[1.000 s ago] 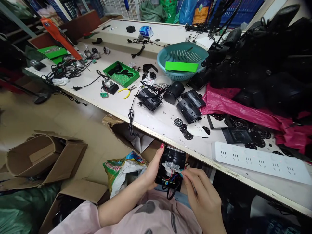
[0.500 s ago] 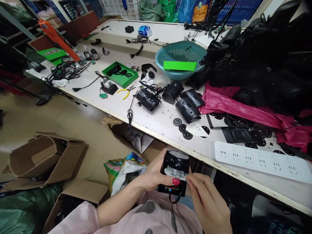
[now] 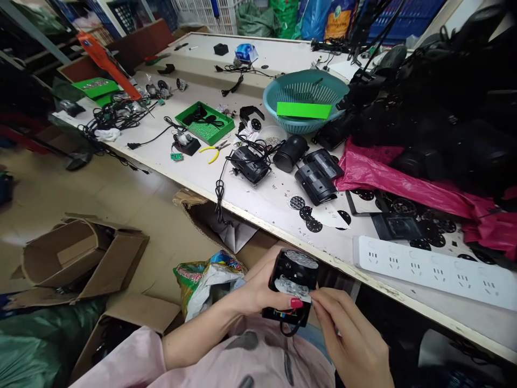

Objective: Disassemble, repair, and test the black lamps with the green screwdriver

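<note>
My left hand [image 3: 258, 293] is wrapped round a black plastic device housing [image 3: 297, 268] just in front of the bench edge, its thumb pressed across the front. The housing has a round patterned top, a clear plastic piece [image 3: 288, 285] on its side, coloured wires in an opening below and a loop of black cable [image 3: 294, 327] hanging from it. At the right side of the housing, the fingertips of my right hand [image 3: 349, 328] are pinched together by the edge of the clear piece. What lies between those fingertips is too small to make out.
Similar black housings [image 3: 315, 182], yellow-handled pliers [image 3: 210, 153], a green tray [image 3: 204, 123] and a teal basket [image 3: 294, 125] stand on the white bench. A power strip [image 3: 436, 269] lies along its right edge. Cardboard boxes [image 3: 129, 261] and bags are on the floor at left.
The view has shifted slightly, so the bench things appear a little further right. Both hands keep their hold at the housing, with barely any other movement.
</note>
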`<state>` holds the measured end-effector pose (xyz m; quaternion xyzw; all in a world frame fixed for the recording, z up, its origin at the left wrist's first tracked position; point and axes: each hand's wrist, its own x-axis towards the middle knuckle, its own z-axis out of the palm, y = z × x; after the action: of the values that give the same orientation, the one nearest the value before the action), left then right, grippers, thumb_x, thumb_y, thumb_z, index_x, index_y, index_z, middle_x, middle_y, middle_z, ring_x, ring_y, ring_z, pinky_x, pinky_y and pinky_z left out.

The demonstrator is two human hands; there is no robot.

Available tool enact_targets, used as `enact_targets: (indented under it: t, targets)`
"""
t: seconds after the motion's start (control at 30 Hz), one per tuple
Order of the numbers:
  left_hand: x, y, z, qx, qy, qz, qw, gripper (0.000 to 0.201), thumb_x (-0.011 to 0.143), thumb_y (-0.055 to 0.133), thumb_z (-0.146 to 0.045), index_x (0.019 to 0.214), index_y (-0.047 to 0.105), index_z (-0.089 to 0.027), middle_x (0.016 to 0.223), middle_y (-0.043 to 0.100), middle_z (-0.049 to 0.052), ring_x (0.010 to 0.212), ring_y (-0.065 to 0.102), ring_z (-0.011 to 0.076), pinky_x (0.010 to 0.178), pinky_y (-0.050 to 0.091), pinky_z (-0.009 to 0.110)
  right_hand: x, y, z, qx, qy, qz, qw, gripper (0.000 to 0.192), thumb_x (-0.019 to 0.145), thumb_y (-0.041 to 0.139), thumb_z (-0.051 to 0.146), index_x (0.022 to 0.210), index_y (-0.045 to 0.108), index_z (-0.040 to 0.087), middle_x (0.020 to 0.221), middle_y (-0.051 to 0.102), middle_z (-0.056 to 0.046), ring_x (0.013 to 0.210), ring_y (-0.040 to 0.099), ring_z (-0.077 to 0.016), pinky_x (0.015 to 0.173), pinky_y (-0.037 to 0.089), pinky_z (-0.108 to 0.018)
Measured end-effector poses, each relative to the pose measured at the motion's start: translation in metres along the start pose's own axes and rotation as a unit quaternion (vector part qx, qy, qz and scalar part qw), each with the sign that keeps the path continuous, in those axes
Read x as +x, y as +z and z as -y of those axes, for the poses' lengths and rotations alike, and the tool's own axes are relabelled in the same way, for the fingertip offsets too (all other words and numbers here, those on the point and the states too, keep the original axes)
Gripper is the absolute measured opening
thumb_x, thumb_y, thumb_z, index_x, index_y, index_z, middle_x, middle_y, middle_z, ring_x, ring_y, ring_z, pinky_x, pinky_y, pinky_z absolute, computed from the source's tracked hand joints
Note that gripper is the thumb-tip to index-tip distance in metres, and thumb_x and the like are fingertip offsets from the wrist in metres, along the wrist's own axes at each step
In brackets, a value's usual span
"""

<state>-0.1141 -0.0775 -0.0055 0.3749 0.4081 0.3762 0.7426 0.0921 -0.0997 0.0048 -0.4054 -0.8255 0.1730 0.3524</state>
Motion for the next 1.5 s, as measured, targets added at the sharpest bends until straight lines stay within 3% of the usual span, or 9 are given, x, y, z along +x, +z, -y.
enact_targets:
  t: [0.17,0.3,0.47,0.63,0.87,1.03,1.17,1.37,1.5]
  targets:
    - [-0.002,0.0,-0.004,0.02,0.026,0.049,0.998,0.069,0.07,0.083,-0.046,0.128,0.056,-0.019,0.118,0.065,0.011,0.107,0.059,0.027,0.085,0.048,0.033,0.001,-0.001,0.002,0.025,0.009,-0.002,1.0,0.018,0.095,0.056,0.007,0.111,0.063,0.012,0.098,0.067,-0.008,0.092,0.068,-0.0134,0.091,0.055,-0.021]
    - [-0.005,0.002,-0.005,0.03,0.029,0.081,0.996,0.069,0.074,0.079,-0.048,0.13,0.054,-0.017,0.111,0.067,0.011,0.096,0.061,0.0235,0.084,0.05,0.033,0.003,-0.015,0.005,0.072,0.035,0.029,0.996,0.015,0.095,0.058,0.012,0.107,0.065,0.017,0.097,0.068,-0.005,0.088,0.069,-0.0127,0.087,0.056,-0.019]
    - [-0.007,0.008,-0.003,0.06,0.015,0.065,0.996,0.068,0.07,0.082,-0.045,0.125,0.056,-0.015,0.108,0.066,0.01,0.095,0.06,0.0224,0.084,0.051,0.033,0.008,-0.03,0.015,0.118,0.11,-0.07,0.984,0.022,0.084,0.068,0.006,0.1,0.066,0.021,0.088,0.067,-0.004,0.082,0.067,-0.0156,0.068,0.056,-0.024]
    - [-0.006,0.016,-0.004,0.047,0.009,0.085,0.995,0.064,0.068,0.084,-0.036,0.123,0.057,-0.015,0.112,0.065,0.01,0.097,0.06,0.0222,0.086,0.051,0.033,0.019,-0.023,0.018,0.177,0.139,-0.055,0.973,0.014,0.084,0.071,0.01,0.087,0.064,0.021,0.076,0.062,0.0,0.066,0.062,-0.0134,0.055,0.051,-0.024]
    - [-0.007,0.019,-0.005,0.046,0.03,0.114,0.992,0.061,0.064,0.083,-0.025,0.118,0.058,-0.017,0.106,0.065,0.007,0.093,0.059,0.0206,0.084,0.051,0.031,0.02,-0.016,0.022,0.219,0.165,-0.097,0.957,0.015,0.084,0.069,0.007,0.085,0.064,0.021,0.076,0.061,-0.001,0.067,0.06,-0.0135,0.053,0.049,-0.023]
    - [-0.008,0.02,-0.011,0.06,0.051,0.122,0.989,0.054,0.063,0.083,-0.025,0.111,0.06,-0.017,0.099,0.065,0.005,0.1,0.06,0.0239,0.096,0.049,0.038,0.019,-0.017,0.026,0.225,0.167,-0.096,0.955,0.016,0.084,0.068,0.006,0.084,0.064,0.021,0.075,0.061,-0.001,0.068,0.06,-0.0132,0.054,0.049,-0.023]
    - [-0.009,0.021,-0.013,0.051,0.055,0.12,0.99,0.054,0.063,0.082,-0.023,0.111,0.058,-0.018,0.099,0.063,0.005,0.098,0.06,0.023,0.095,0.049,0.038,0.02,-0.018,0.026,0.228,0.158,-0.1,0.956,0.016,0.083,0.069,0.005,0.085,0.065,0.021,0.075,0.061,-0.001,0.066,0.06,-0.0133,0.052,0.048,-0.023]
    - [-0.01,0.02,-0.013,0.036,0.039,0.118,0.992,0.05,0.063,0.082,-0.022,0.107,0.059,-0.019,0.091,0.06,0.002,0.093,0.058,0.0214,0.093,0.049,0.036,0.02,-0.013,0.027,0.232,0.177,-0.107,0.95,0.016,0.083,0.069,0.005,0.085,0.065,0.021,0.075,0.061,-0.002,0.067,0.06,-0.0146,0.051,0.049,-0.024]
    - [-0.01,0.018,-0.007,0.023,0.007,0.108,0.994,0.056,0.067,0.083,-0.034,0.114,0.059,-0.017,0.098,0.064,0.005,0.092,0.059,0.022,0.087,0.05,0.035,0.015,-0.011,0.027,0.231,0.218,-0.124,0.94,0.011,0.086,0.067,0.01,0.086,0.066,0.021,0.077,0.062,-0.002,0.066,0.06,-0.0141,0.052,0.049,-0.023]
